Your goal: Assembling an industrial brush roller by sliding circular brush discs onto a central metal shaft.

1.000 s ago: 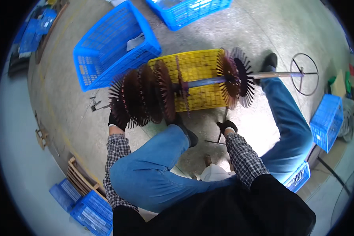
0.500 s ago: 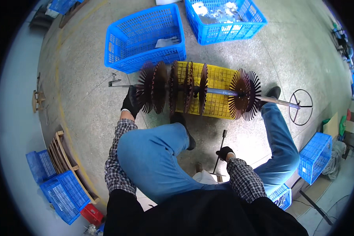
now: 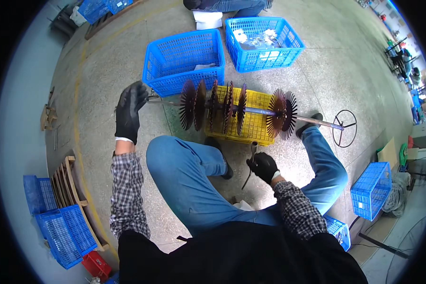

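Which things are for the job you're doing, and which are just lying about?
Seem part of the job:
metal tool in the right hand
rod near the left hand
dark slotted discs on it
yellow crate beneath

Seem just lying about:
wooden pallet
red box
coiled grey wire

Over the yellow crate (image 3: pixel 256 126), you are facing a passable gap between the left finned discs (image 3: pixel 200 105) and the disc pair (image 3: pixel 276 118) at its right edge, with the shaft (image 3: pixel 258 111) crossing it. A blue basket (image 3: pixel 184 85) is standing behind the far left corner, while open floor (image 3: pixel 97 128) is lying left of your left hand (image 3: pixel 129 110). Before the near edge, your legs (image 3: pixel 180 163) and the metal tool (image 3: pixel 254 148) in your right hand (image 3: pixel 263 166) are narrowing the way.
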A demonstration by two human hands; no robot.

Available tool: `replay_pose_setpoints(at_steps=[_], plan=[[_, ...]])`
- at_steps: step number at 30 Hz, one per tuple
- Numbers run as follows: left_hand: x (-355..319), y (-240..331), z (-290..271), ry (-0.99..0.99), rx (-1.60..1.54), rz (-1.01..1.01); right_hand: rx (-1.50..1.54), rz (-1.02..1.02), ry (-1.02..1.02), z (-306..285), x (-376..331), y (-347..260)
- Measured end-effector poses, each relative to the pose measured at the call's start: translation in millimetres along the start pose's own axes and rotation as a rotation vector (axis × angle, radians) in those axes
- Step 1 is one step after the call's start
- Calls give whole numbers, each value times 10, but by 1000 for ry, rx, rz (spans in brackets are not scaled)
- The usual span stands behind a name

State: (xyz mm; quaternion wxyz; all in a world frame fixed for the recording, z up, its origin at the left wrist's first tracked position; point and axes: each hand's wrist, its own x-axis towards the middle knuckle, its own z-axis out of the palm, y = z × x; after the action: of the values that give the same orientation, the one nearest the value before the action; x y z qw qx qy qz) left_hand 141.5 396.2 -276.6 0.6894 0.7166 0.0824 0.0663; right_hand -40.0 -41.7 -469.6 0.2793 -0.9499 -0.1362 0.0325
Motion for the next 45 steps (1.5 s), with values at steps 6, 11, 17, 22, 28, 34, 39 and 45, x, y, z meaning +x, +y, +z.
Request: replay_pose_setpoints(at_steps=[6, 11, 17, 22, 28, 34, 39, 45], plan=[[-945, 157, 1103, -741, 493, 400, 188, 174, -30, -841, 351, -377], [-1356, -1059, 2076, -866, 245, 428, 885, 283, -383, -1122, 431, -434], [-1648, -1529, 2588, -879, -117, -424, 240, 97, -747, -693, 147, -165], [-1644, -1814, 2607, -565, -183, -710, 1143, 589, -527, -507, -221, -149], [-1568, -2119, 2711, -470, -318, -794, 1147, 507, -634, -669, -504, -202], [-1637, -2136, 2899, -389, -412, -908, 1119, 415, -789, -750, -667, -190], [-1614, -2093, 2943, -327, -387, -934, 935, 346, -715, -829, -757, -331], [-1532, -2127, 2947, -287, -295, -943, 966, 364, -477, -589, -932, -410]])
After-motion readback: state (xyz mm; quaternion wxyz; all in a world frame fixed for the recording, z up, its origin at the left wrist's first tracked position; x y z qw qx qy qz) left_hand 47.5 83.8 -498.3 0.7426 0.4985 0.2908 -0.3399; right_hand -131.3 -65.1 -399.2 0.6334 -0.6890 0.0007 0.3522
